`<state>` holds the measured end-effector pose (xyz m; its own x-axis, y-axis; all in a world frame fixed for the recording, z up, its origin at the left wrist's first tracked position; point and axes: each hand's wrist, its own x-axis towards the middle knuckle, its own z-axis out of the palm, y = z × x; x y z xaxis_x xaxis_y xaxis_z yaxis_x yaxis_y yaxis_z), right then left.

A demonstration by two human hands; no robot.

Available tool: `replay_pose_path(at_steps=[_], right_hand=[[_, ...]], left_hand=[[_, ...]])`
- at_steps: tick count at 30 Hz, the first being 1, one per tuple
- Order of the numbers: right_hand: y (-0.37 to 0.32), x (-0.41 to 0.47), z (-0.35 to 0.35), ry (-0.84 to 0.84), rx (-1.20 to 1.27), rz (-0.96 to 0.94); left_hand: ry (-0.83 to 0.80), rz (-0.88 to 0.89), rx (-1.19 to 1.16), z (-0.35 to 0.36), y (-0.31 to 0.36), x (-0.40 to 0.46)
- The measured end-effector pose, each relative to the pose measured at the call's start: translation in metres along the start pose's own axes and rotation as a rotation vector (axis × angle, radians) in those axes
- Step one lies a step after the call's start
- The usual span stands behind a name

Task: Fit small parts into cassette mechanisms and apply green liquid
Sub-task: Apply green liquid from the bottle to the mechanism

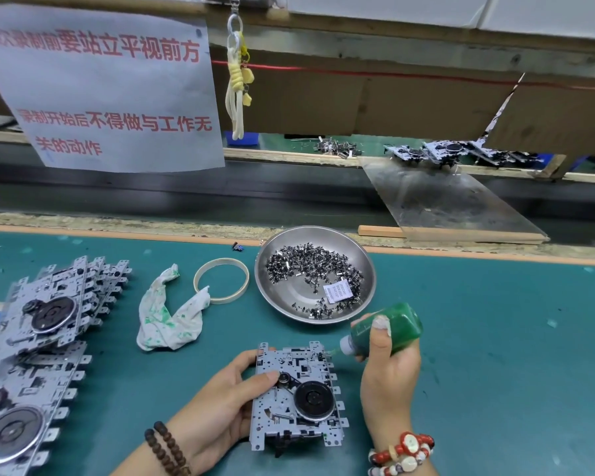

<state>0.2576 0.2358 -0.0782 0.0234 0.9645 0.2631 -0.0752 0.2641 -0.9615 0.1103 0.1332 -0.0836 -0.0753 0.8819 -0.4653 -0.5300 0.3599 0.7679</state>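
Between two hands on a teal surface (478, 338), a cassette mechanism (298, 395) lay flat as a worker dosed it with green liquid. The left hand (220, 403) gripped the plate by its left edge, thumb pressed on top beside a small pulley, fingers curled under. The right hand (389, 365) was wrapped around a green squeeze bottle (387, 329), tipped on its side so the nozzle pointed left and met the plate's upper right corner, just ahead of that hand's fingertips.

The step appeared to be the application itself, and it seemed to call for a light squeeze: one small drop at the nozzle's contact point, with the left hand keeping the plate from sliding. Too much pressure would likely flood the nearby slots or reach the dark flywheel (312, 400) below the nozzle.

Beyond the right hand sat a steel bowl (279, 269) of small dark parts (310, 266), within easy reach for the next fitting. Ahead of the left hand lay a green-stained rag (169, 321), handy for wiping any spill, with a tape ring (221, 280) beside it. Well out past the left hand, a stack of mechanisms (49, 321) lay waiting; whether they were finished could not be told.
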Motion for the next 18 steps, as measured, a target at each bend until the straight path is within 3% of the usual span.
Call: replay_pose_path(at_steps=[7, 18], right_hand=[[-0.019, -0.012, -0.004, -0.053, 0.154, 0.125], [-0.031, -0.033, 0.008, -0.136, 0.194, 0.242]], left_hand=[[0.009, 0.081, 0.165, 0.011, -0.002, -0.007], [0.088, 0.072, 0.158, 0.011, -0.006, -0.007]])
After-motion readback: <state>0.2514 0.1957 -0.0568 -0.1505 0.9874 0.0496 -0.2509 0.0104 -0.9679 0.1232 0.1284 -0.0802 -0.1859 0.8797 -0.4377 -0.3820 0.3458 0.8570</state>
